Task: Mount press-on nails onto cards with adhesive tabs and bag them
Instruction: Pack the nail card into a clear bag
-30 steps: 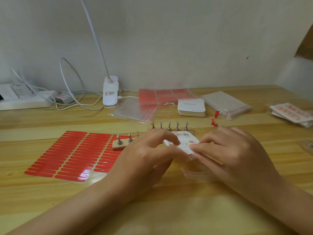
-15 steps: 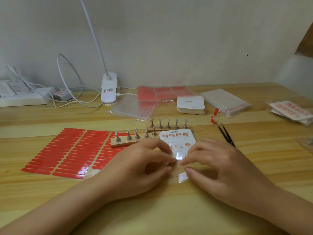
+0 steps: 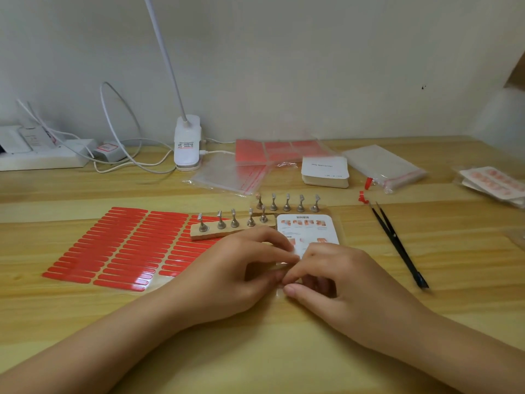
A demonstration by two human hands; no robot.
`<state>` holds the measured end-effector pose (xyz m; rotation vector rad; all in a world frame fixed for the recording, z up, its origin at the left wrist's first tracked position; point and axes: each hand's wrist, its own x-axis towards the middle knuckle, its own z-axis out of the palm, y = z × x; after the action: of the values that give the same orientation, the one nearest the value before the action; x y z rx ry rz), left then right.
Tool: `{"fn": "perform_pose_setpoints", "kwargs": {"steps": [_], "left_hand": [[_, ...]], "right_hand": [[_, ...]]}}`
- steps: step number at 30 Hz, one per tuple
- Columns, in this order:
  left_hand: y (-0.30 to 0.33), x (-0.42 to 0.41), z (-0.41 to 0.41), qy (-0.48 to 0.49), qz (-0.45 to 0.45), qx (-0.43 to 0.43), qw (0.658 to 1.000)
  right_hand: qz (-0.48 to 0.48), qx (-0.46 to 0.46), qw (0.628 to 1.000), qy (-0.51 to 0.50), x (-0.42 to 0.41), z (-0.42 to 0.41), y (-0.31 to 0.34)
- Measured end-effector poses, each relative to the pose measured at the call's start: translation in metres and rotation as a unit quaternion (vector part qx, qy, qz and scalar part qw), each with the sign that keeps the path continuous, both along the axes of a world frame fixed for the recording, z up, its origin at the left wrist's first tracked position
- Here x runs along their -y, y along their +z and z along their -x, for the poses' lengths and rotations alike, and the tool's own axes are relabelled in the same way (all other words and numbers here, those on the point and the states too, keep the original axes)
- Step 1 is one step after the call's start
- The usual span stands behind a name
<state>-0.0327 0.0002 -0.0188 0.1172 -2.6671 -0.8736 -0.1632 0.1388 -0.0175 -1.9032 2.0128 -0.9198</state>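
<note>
Two hands (image 3: 227, 274) (image 3: 355, 291) over cluttered wooden desk (image 3: 284, 365)

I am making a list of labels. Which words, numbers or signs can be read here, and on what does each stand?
None can be read surely.
Instruction card: heading and small print, blurred.
Card stack: upside-down words, too small.
Lamp base: red and black label, blurred.
Adapter: red label, unreadable.

Red adhesive tabs (image 3: 113, 248) in rows on a pale wood table (image 3: 284, 359); black tweezers (image 3: 397, 243); white card (image 3: 308, 228).
</note>
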Motion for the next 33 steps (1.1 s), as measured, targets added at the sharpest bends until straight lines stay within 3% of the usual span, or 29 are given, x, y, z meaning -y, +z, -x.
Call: {"fn": "perform_pose_setpoints", "kwargs": {"steps": [15,23,33], "left_hand": [[-0.001,0.001,0.000,-0.012,0.009,0.007,1.000],[-0.003,0.002,0.001,-0.009,0.008,0.007,1.000],[-0.003,0.002,0.001,-0.010,0.003,0.011,1.000]], "right_hand": [[-0.011,-0.019,0.999,-0.029,0.001,-0.010,-0.003],[-0.002,0.013,0.999,-0.049,0.004,-0.015,-0.003],[-0.013,-0.046,0.998,-0.045,0.004,-0.019,-0.003]]}}
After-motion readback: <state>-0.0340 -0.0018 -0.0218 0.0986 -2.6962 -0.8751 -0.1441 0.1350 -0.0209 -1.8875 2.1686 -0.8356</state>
